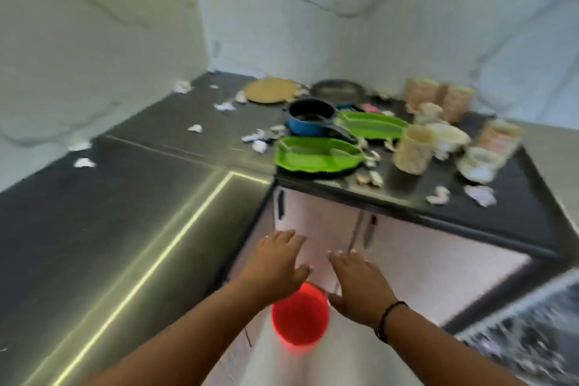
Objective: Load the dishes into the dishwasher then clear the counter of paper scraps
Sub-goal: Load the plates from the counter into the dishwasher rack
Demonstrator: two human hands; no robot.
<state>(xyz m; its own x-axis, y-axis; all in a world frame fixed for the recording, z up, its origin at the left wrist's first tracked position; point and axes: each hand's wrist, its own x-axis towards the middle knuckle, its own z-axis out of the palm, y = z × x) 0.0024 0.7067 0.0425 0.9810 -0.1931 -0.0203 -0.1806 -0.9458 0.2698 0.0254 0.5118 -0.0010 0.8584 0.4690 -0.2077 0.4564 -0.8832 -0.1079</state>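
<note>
Dishes crowd the dark counter (163, 122) at the right: two green leaf-shaped plates (316, 155) (372, 124), a blue saucepan (310, 117), a dark pan (338, 89), a tan round plate (271, 90), a cream mug (413, 149), and cups and bowls (448, 135). White paper scraps (195, 128) (84, 162) lie scattered over the counter. My left hand (277, 260) and my right hand (360, 282) are stretched forward with fingers straight, below the counter edge, holding nothing. Part of an open dishwasher rack (532, 332) shows at the lower right, blurred.
A red bucket (300, 316) stands on the floor below my hands. White cabinet doors (316, 216) with dark handles sit under the counter. Stacked patterned containers (457, 100) stand at the back right. A white marbled wall rises behind.
</note>
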